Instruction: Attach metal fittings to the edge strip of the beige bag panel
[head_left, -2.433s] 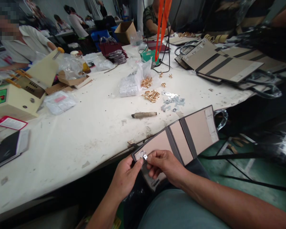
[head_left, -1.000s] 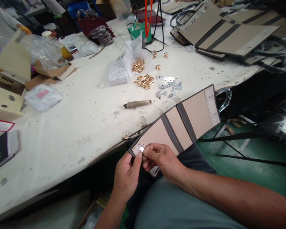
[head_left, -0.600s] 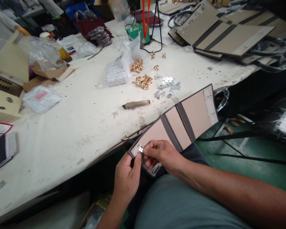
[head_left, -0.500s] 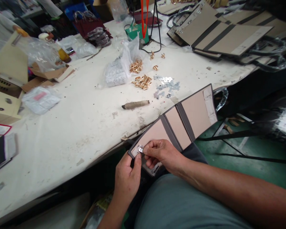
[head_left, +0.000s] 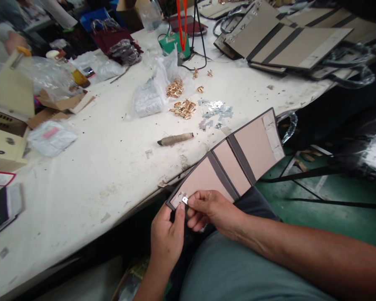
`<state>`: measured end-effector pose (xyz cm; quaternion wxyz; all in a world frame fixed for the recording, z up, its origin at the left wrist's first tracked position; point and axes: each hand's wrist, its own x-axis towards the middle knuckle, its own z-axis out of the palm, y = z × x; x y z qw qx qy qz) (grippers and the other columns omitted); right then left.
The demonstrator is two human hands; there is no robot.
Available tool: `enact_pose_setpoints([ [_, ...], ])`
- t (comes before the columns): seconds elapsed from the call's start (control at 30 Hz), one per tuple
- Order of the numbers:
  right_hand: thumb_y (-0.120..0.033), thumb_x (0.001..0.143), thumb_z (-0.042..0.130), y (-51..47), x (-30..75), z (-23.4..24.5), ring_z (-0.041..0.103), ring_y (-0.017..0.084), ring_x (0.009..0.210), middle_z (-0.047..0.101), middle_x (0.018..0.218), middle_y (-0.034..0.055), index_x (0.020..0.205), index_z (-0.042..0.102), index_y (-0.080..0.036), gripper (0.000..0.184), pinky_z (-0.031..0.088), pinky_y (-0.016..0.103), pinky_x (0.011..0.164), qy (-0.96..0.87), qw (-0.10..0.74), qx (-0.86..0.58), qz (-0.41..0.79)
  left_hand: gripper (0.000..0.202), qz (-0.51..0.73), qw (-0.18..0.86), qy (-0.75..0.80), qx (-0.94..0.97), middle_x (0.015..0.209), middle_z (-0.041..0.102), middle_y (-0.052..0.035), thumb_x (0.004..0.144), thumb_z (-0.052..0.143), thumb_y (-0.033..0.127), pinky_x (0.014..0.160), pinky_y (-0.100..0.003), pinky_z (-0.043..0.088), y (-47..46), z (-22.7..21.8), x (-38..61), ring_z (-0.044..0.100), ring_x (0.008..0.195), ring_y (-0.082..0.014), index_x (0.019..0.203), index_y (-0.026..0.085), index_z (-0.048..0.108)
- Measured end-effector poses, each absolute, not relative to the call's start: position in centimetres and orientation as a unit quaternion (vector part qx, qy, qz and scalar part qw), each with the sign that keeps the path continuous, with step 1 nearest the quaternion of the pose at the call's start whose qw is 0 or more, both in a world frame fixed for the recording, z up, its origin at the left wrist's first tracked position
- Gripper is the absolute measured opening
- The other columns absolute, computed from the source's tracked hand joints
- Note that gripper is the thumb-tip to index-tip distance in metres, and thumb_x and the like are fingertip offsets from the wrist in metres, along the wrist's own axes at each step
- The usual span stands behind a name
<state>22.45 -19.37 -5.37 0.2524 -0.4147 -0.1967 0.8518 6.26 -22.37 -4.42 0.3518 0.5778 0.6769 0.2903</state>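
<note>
A long beige bag panel (head_left: 255,146) with dark edging and two dark bands slants from the table edge over my lap. My left hand (head_left: 167,232) grips its near left corner, thumb on top and fingers underneath. Between the thumb and forefinger of my right hand (head_left: 214,209) is a small silver metal plate (head_left: 184,200), held against the panel close to that corner, by my left thumb. A plastic-wrapped handle (head_left: 290,127) sticks out past the panel's far end. The fingers under the panel are hidden.
On the white table (head_left: 113,175) lie a wrapped stick-like tool (head_left: 175,139), loose silver plates (head_left: 214,112), gold metal fittings (head_left: 183,108) and a plastic bag (head_left: 148,98). More bag panels (head_left: 288,46) are stacked at the back right. A cream metal box (head_left: 4,133) stands at left.
The view has shifted slightly. Both hands keep their grip on the panel and the silver plate, and the plate stays by the corner with little visible movement.
</note>
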Motion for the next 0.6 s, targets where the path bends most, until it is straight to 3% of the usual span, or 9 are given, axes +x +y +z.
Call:
enact_pose_setpoints([
  [0.17,-0.070,0.066,0.077,-19.32,22.28,-5.17,0.065,0.007,0.064,0.066,0.088,0.0029,0.099,0.053,-0.010,0.072,0.051,0.016,0.054,-0.193,0.263,-0.411,0.851,0.034,0.288,0.353,0.675,0.581,0.108,0.075,-0.0047,0.099,0.056,0.045,0.088,-0.029,0.050,-22.18,-4.12,6.46,0.069,0.101,-0.0222,0.114,0.020,0.072],
  [0.43,-0.072,0.063,0.078,-19.44,22.16,-5.02,0.063,0.007,0.058,0.065,0.081,0.0015,0.095,0.053,-0.010,0.074,0.049,0.016,0.054,-0.182,0.267,-0.417,0.849,0.031,0.267,0.350,0.663,0.606,0.107,0.073,-0.0040,0.101,0.054,0.044,0.089,-0.028,0.049,-22.21,-4.01,6.30,0.068,0.102,-0.0206,0.113,0.020,0.071],
  [0.6,-0.071,0.067,0.074,-19.71,21.84,-5.00,0.060,0.006,0.053,0.063,0.070,0.0021,0.091,0.052,-0.010,0.070,0.045,0.014,0.053,-0.163,0.274,-0.412,0.854,0.028,0.262,0.330,0.655,0.627,0.101,0.071,-0.0041,0.102,0.051,0.040,0.084,-0.027,0.048,-22.54,-3.93,6.53,0.067,0.095,-0.0192,0.103,0.020,0.070],
])
